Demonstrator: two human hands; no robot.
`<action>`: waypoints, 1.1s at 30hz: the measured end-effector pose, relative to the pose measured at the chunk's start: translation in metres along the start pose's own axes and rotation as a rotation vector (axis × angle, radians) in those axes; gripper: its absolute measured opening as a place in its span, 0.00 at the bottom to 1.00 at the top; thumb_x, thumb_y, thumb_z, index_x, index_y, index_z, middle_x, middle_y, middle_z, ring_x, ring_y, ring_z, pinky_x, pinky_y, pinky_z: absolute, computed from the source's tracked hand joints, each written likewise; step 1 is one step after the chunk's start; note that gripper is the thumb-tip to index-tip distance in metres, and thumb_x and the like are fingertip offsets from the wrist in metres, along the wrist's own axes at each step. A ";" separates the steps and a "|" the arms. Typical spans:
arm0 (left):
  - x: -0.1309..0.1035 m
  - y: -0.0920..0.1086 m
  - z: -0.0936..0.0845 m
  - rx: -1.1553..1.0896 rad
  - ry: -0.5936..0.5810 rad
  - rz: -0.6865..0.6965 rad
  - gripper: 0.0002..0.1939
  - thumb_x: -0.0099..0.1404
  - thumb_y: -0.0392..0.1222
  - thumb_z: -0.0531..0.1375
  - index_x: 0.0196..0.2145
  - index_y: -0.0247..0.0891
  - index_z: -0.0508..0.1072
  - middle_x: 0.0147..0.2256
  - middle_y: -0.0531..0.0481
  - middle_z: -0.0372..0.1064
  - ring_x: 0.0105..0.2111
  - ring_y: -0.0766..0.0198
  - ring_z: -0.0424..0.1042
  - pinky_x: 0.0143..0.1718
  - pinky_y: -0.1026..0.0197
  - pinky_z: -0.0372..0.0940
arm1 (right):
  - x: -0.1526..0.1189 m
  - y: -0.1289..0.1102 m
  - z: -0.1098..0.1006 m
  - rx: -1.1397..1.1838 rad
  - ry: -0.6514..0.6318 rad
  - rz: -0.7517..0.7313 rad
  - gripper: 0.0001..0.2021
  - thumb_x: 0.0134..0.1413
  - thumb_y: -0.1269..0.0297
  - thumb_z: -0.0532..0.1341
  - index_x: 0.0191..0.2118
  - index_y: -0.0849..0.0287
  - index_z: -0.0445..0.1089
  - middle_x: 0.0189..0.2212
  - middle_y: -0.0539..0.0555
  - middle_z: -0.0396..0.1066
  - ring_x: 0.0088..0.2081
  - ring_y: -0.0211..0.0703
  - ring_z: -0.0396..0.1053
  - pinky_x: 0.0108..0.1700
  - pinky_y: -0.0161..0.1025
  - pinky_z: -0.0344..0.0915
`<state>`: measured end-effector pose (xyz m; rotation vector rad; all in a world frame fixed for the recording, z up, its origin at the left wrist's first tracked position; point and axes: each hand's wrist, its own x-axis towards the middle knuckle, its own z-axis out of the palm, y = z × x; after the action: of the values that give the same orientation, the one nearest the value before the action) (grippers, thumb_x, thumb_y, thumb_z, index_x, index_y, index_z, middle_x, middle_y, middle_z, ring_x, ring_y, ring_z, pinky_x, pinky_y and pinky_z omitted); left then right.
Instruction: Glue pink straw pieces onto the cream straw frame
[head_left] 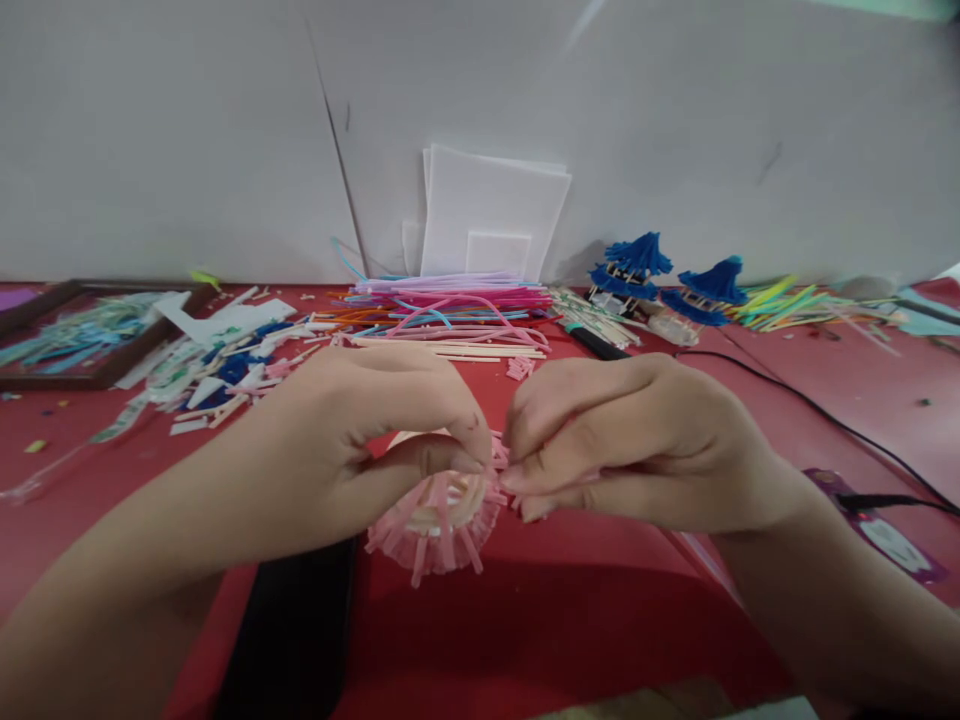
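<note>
A round craft piece (442, 525) made of short pink pipe-cleaner lengths fans out around a pale ring, above the red table. My left hand (405, 425) is closed, thumb and forefinger pinching its upper edge. Beside it, my right hand (600, 445) is closed too, with its fingertips pressed together at the right edge of the craft piece. Bits of pink pipe cleaner (517, 503) show at those fingertips, though the fingers mostly hide them. Both hands' fingertips nearly meet. Behind them lies a small heap of cut pink pieces (520, 368).
Pipe cleaners (457, 300) in several colours lie behind the hands. Scraps (232, 365) and a brown frame (97, 375) are at left. Two blue-roofed models (634, 265) stand back right near a black-handled tool (596, 342). A black cable (825, 420) crosses the right; a dark flat object (292, 640) lies in front.
</note>
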<state>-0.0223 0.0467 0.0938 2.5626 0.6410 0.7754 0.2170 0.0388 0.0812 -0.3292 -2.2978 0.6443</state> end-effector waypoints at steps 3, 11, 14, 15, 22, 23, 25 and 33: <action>0.000 -0.002 -0.004 0.035 0.017 0.001 0.11 0.64 0.31 0.58 0.32 0.44 0.78 0.31 0.55 0.77 0.33 0.65 0.75 0.36 0.67 0.67 | -0.002 -0.004 -0.007 -0.066 -0.108 -0.011 0.12 0.61 0.79 0.57 0.42 0.60 0.77 0.38 0.55 0.77 0.42 0.36 0.74 0.47 0.37 0.73; -0.002 -0.004 -0.016 0.114 0.010 -0.028 0.12 0.66 0.35 0.57 0.30 0.45 0.78 0.31 0.54 0.77 0.33 0.64 0.74 0.34 0.65 0.66 | -0.001 -0.011 0.000 -0.226 0.030 -0.002 0.08 0.63 0.73 0.59 0.40 0.56 0.74 0.37 0.53 0.76 0.40 0.35 0.75 0.42 0.35 0.74; -0.002 -0.001 -0.017 0.130 0.058 -0.014 0.11 0.66 0.35 0.58 0.31 0.44 0.79 0.31 0.54 0.78 0.34 0.64 0.74 0.36 0.65 0.66 | 0.000 -0.018 -0.002 -0.277 0.094 0.015 0.06 0.61 0.72 0.62 0.33 0.55 0.71 0.30 0.49 0.74 0.35 0.34 0.74 0.39 0.34 0.73; -0.002 0.000 -0.016 0.129 0.090 -0.016 0.10 0.66 0.37 0.59 0.31 0.44 0.79 0.30 0.54 0.78 0.33 0.64 0.75 0.36 0.65 0.66 | 0.000 -0.021 -0.003 -0.298 0.104 0.030 0.07 0.61 0.72 0.62 0.32 0.55 0.70 0.28 0.49 0.74 0.35 0.35 0.74 0.38 0.34 0.73; -0.001 0.006 0.004 0.176 0.278 -0.110 0.08 0.65 0.42 0.61 0.34 0.53 0.80 0.31 0.60 0.80 0.32 0.62 0.77 0.37 0.61 0.71 | -0.018 -0.023 0.008 -0.552 0.095 -0.058 0.06 0.57 0.78 0.63 0.38 0.63 0.74 0.38 0.56 0.80 0.42 0.35 0.78 0.48 0.31 0.76; -0.003 0.007 0.007 0.192 0.312 -0.133 0.09 0.65 0.42 0.60 0.36 0.54 0.80 0.32 0.60 0.80 0.32 0.62 0.78 0.38 0.61 0.71 | -0.023 -0.019 0.014 -0.570 0.123 -0.081 0.05 0.56 0.78 0.64 0.38 0.65 0.75 0.39 0.58 0.81 0.43 0.35 0.78 0.50 0.32 0.75; -0.009 0.009 0.013 0.224 0.407 -0.208 0.11 0.67 0.43 0.58 0.42 0.55 0.79 0.36 0.61 0.80 0.36 0.62 0.78 0.43 0.61 0.71 | -0.032 -0.009 0.025 -0.567 0.198 -0.152 0.04 0.54 0.79 0.66 0.36 0.67 0.75 0.38 0.60 0.81 0.43 0.38 0.78 0.51 0.34 0.76; -0.049 0.020 0.038 0.362 0.378 -0.510 0.19 0.68 0.58 0.57 0.53 0.52 0.71 0.49 0.57 0.76 0.47 0.59 0.76 0.46 0.63 0.69 | -0.049 0.009 0.043 -0.558 0.251 -0.240 0.06 0.52 0.80 0.67 0.37 0.67 0.77 0.37 0.59 0.82 0.43 0.42 0.79 0.49 0.40 0.78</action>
<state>-0.0304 -0.0040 0.0536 2.3798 1.6051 1.0336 0.2222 0.0115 0.0223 -0.3582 -2.1884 -0.1625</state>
